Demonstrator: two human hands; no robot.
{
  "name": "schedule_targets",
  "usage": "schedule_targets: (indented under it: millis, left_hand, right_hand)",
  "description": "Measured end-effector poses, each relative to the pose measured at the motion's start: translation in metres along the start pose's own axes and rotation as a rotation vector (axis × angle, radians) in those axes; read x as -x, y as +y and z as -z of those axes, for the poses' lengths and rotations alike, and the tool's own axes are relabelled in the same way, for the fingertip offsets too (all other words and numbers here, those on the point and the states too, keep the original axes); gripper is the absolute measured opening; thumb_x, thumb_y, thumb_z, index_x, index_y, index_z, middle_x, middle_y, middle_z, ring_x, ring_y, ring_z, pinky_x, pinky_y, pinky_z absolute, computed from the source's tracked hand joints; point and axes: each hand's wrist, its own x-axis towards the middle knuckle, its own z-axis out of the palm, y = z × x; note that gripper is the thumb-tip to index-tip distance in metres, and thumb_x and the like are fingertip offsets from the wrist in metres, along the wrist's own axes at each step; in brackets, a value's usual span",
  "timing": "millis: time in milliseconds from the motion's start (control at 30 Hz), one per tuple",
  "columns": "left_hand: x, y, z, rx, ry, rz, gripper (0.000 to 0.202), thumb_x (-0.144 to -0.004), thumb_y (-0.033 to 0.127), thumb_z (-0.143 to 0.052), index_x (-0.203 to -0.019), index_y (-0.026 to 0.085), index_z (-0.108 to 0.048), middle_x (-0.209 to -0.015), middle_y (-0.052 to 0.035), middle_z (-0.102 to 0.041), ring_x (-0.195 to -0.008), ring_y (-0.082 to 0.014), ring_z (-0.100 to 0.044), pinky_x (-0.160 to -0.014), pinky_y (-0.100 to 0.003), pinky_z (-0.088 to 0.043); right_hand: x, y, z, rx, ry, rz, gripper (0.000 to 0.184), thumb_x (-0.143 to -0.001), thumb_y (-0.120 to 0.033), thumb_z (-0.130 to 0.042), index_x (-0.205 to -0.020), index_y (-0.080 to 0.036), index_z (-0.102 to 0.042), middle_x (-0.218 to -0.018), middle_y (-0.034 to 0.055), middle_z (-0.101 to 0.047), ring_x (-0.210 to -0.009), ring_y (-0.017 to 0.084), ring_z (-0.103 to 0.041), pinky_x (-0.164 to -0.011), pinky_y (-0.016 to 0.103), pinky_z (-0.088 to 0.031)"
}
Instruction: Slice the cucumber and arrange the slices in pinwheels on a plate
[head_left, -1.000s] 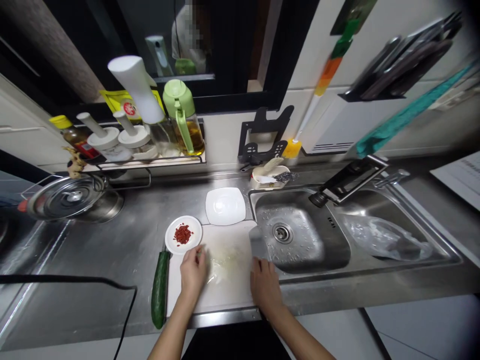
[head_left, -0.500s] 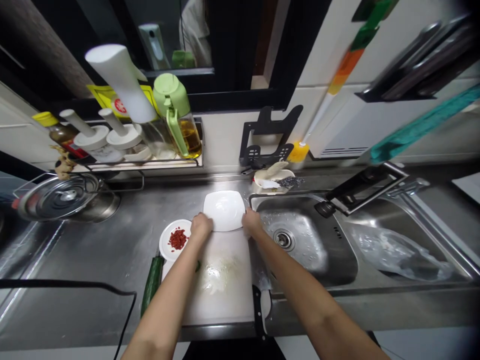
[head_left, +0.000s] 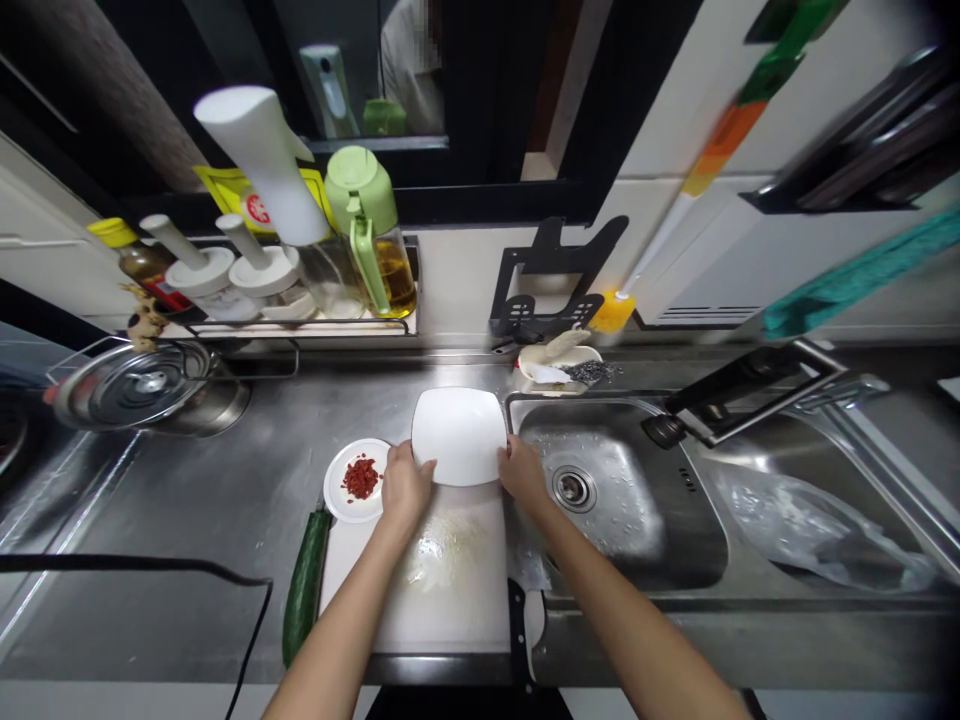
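Between my two hands is a white rounded-square plate (head_left: 459, 436), gripped at its left and right edges. My left hand (head_left: 406, 485) closes on the left edge, its thumb near the front corner. On the right edge, my right hand (head_left: 522, 470) is closed the same way, beside the sink. Under and in front of the plate lies a wet white cutting board (head_left: 457, 600). Left of my left hand is a small white plate (head_left: 339, 465) bearing red chopped pieces (head_left: 361, 478). A cucumber (head_left: 306, 585) lies along the board's left side.
A black-handled knife (head_left: 519, 630) lies at the board's right front. The steel sink (head_left: 660, 500) with a faucet (head_left: 750, 395) is to the right, a plastic bag (head_left: 817, 525) beyond. Bottles and jars stand on a rack (head_left: 300, 325); a lidded pot (head_left: 202, 400) sits left. A black cable (head_left: 150, 566) crosses the counter.
The white rounded-square plate, held by both hands, has come slightly nearer and looks larger, its surface now more evenly white. The view has shifted a little to the left.
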Motion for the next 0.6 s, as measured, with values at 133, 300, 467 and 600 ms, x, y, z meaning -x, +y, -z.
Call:
schedule_targets:
  millis: [133,300,467,600]
  left_hand:
    - [0.051,-0.018,0.0,0.031,-0.005,0.004,0.045,-0.079,0.031,-0.055,-0.12,0.011,-0.049,-0.108,-0.0147,-0.057,-0.103,-0.0259,-0.056,-0.086,-0.034,-0.043]
    - [0.098,-0.042,-0.01,0.057,-0.053,0.023,0.038,-0.079,0.028,-0.054,-0.114,0.014,-0.053,-0.103,-0.0128,-0.059,-0.096,-0.0252,-0.059,-0.083,-0.034,-0.045]
    - [0.115,-0.055,-0.02,0.017,-0.048,0.039,0.041,-0.08,0.029,-0.054,-0.117,0.011,-0.05,-0.119,-0.0179,-0.054,-0.11,-0.0279,-0.054,-0.09,-0.036,-0.044]
    - [0.117,-0.056,-0.022,0.0,-0.086,0.085,0.044,-0.083,0.029,-0.051,-0.122,0.01,-0.045,-0.123,-0.019,-0.052,-0.115,-0.0281,-0.051,-0.091,-0.036,-0.042]
  right_hand:
    - [0.051,0.009,-0.003,0.015,-0.008,0.014,0.031,-0.087,-0.02,-0.039,-0.11,-0.01,-0.057,-0.098,0.0107,-0.066,-0.097,0.021,-0.053,-0.082,0.027,-0.033]
    - [0.096,0.017,-0.014,0.114,-0.099,0.001,0.027,-0.088,-0.02,-0.039,-0.103,-0.011,-0.059,-0.096,0.0115,-0.066,-0.1,0.025,-0.052,-0.081,0.029,-0.034]
    - [0.112,0.015,-0.019,0.184,-0.124,0.031,0.027,-0.087,-0.017,-0.041,-0.105,-0.007,-0.058,-0.095,0.0149,-0.066,-0.102,0.027,-0.052,-0.082,0.032,-0.034]
    - [0.113,0.012,-0.02,0.216,-0.131,0.034,0.026,-0.087,-0.017,-0.041,-0.105,-0.007,-0.058,-0.097,0.0162,-0.065,-0.105,0.029,-0.05,-0.079,0.033,-0.036]
